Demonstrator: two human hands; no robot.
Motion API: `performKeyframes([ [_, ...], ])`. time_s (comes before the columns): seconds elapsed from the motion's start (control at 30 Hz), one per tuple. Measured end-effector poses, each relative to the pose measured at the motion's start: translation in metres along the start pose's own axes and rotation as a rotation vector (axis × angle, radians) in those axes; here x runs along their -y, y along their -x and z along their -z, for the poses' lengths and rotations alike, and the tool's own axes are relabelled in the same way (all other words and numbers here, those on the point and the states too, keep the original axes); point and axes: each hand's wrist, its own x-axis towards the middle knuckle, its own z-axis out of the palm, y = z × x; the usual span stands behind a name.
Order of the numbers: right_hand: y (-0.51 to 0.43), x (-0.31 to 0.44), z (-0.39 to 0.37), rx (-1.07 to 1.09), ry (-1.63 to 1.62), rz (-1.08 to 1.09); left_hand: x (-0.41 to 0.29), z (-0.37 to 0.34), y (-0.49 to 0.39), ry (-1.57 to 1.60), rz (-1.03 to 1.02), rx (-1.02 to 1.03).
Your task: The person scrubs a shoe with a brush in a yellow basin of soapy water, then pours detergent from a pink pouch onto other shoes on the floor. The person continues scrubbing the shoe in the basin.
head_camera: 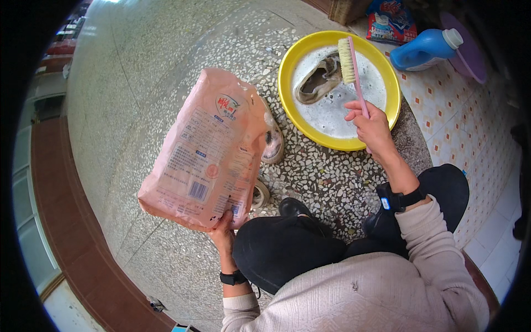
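Note:
My left hand (223,232) grips the bottom end of a pink plastic detergent bag (207,153) that bears printing and stands tilted over the floor. In my right hand (371,126) is a scrubbing brush (347,62) with a pink handle and pale bristles, held above a yellow basin (286,108). Foamy water (332,118) fills the basin, and a soaked shoe (317,83) lies in it. Another shoe (271,145) rests on the floor, partly hidden behind the bag. Lower down, part of a pale round-edged object (260,194) shows beside the bag.
A blue detergent bottle (423,50) with a white cap stands right of the basin, near a purple plastic item (468,58). Behind it is a blue and red packet (390,23). Tile (444,108) borders the terrazzo floor (166,66) on the right. My knees (286,249) are close below.

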Motion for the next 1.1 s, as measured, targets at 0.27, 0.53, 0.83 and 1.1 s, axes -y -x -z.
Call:
performKeyframes([
  [0.27, 0.002, 0.000, -0.001, 0.003, 0.003, 0.010, 0.002, -0.002, -0.011, 0.080, 0.076, 0.023],
  [0.53, 0.002, 0.001, 0.000, 0.011, 0.006, -0.004, 0.005, 0.008, -0.018, 0.111, 0.015, 0.035],
  [0.83, 0.002, -0.003, -0.006, 0.039, 0.000, -0.012, 0.007, 0.059, -0.019, 0.418, 0.123, 0.109],
  [1.1, 0.002, -0.002, -0.006, 0.011, -0.007, -0.052, 0.059, 0.096, -0.041, 0.796, 0.342, 0.002],
])
